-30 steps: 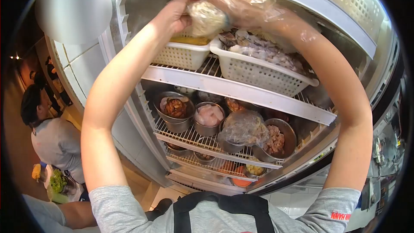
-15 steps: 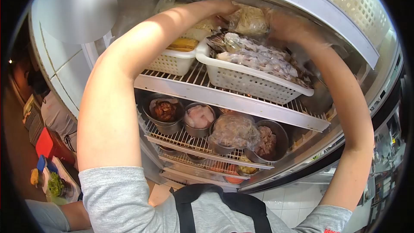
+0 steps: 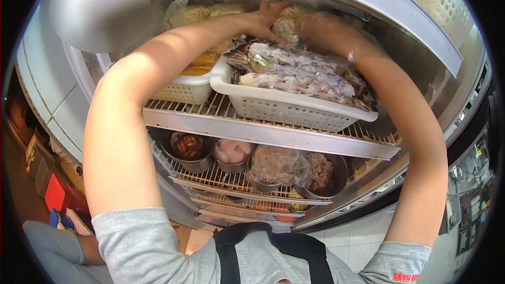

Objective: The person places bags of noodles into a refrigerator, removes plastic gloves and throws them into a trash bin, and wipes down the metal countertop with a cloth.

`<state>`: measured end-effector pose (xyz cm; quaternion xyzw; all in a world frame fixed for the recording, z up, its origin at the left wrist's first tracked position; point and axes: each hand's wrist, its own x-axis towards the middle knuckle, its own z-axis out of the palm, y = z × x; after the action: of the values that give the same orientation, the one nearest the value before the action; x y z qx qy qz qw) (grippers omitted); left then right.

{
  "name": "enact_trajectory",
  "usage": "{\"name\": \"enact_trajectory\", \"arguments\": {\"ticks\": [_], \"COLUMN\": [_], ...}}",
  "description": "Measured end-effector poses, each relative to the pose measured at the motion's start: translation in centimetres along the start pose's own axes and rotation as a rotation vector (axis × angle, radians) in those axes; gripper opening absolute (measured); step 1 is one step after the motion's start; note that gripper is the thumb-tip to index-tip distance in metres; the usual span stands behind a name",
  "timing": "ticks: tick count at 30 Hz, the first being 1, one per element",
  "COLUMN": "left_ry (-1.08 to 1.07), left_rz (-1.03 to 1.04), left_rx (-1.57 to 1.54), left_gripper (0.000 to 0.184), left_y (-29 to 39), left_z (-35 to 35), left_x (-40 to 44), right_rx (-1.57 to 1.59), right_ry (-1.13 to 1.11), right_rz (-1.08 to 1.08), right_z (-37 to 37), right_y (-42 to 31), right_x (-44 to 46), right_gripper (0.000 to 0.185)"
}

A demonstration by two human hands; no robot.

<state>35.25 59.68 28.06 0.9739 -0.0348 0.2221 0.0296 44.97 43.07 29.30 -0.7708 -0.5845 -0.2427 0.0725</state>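
Deep on the upper fridge shelf, my left hand [image 3: 267,20] has its fingers spread against the left side of a clear plastic bag of pale food [image 3: 288,27]. On the bag's other side is my right hand [image 3: 318,27], blurred and partly behind plastic, so its fingers are hard to make out. Just in front of both hands stands a white perforated basket [image 3: 294,108] heaped with shellfish [image 3: 305,71]. To its left, a smaller white basket [image 3: 181,92] holds yellow food [image 3: 202,64]. More bagged pale food [image 3: 202,13] lies behind my left forearm.
On the lower rack [image 3: 210,183] are metal pots with dark red meat [image 3: 189,146], pale pieces [image 3: 233,151], a plastic-wrapped bundle [image 3: 276,165] and minced meat [image 3: 320,171]. At far left is a red object [image 3: 55,193], with another person's arm [image 3: 90,250] below.
The bag has gone from the front of the shelf to behind the shellfish basket. My left hand moved rightward and back, its fingers now spread. The view has shifted closer to the upper shelf.
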Motion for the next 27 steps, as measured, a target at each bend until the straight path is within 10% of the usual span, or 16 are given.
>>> {"name": "enact_trajectory", "arguments": {"ticks": [5,8,15,17,20,27], "left_ry": [-0.080,-0.016,-0.005,-0.021,-0.090,-0.261], "left_rz": [0.242,-0.061,0.122,0.097,0.156,-0.190], "left_rx": [0.035,-0.571,-0.020,-0.062,-0.043,-0.078], "left_gripper": [0.076,0.062,0.054,0.055,0.060,0.061], "left_y": [1.1,2.9,2.4,3.5,3.4,2.9], "left_z": [-3.4,-4.8,-3.0,-2.1,-1.5,-6.2], "left_x": [-0.3,-0.2,0.4,-1.1,-1.2,-2.3], "right_rx": [-0.196,-0.230,-0.078,-0.272,-0.040,-0.158], "right_ry": [-0.456,-0.165,-0.359,-0.328,-0.052,-0.377], "right_rz": [0.009,-0.190,-0.157,0.210,-0.261,-0.054], "right_z": [-4.0,-1.8,-4.3,-6.9,-4.0,-5.6], "right_y": [-1.5,1.2,0.4,-2.8,-0.5,-2.7], "right_x": [-1.2,-1.7,-0.7,-0.8,-1.3,-1.0], "right_gripper": [0.025,0.025,0.029,0.024,0.024,0.041]}}
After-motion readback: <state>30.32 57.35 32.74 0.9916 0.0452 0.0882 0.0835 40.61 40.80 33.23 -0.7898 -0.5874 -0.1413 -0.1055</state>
